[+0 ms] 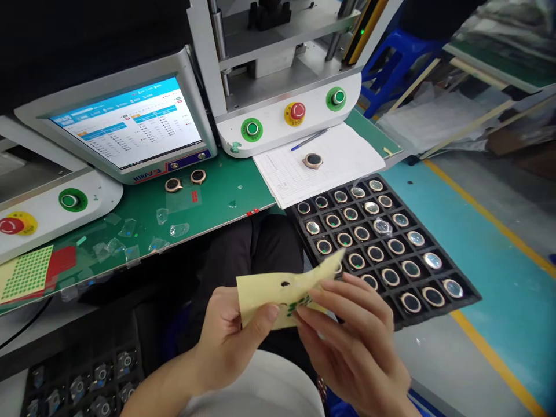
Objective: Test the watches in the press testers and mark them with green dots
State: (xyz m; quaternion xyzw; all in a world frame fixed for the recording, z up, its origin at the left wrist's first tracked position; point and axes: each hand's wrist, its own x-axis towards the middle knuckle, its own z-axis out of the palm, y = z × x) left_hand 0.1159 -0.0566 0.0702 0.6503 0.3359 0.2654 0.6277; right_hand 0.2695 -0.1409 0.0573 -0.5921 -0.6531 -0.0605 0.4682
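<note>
A small yellow sheet with green dots and a dark spot is held up above my lap. My left hand pinches its left part, thumb on the front face. On the sheet's right side, my right hand has its fingers closed at the green dots; its fingertips partly cover them. The sheet's upper right corner is bent upward. Behind my right hand lies a black compartment tray holding several round watch cases.
A monitor and a press with green buttons and a red one stand behind. Papers bear a pen and one watch case. Plastic film pieces litter the green table. Another tray sits lower left.
</note>
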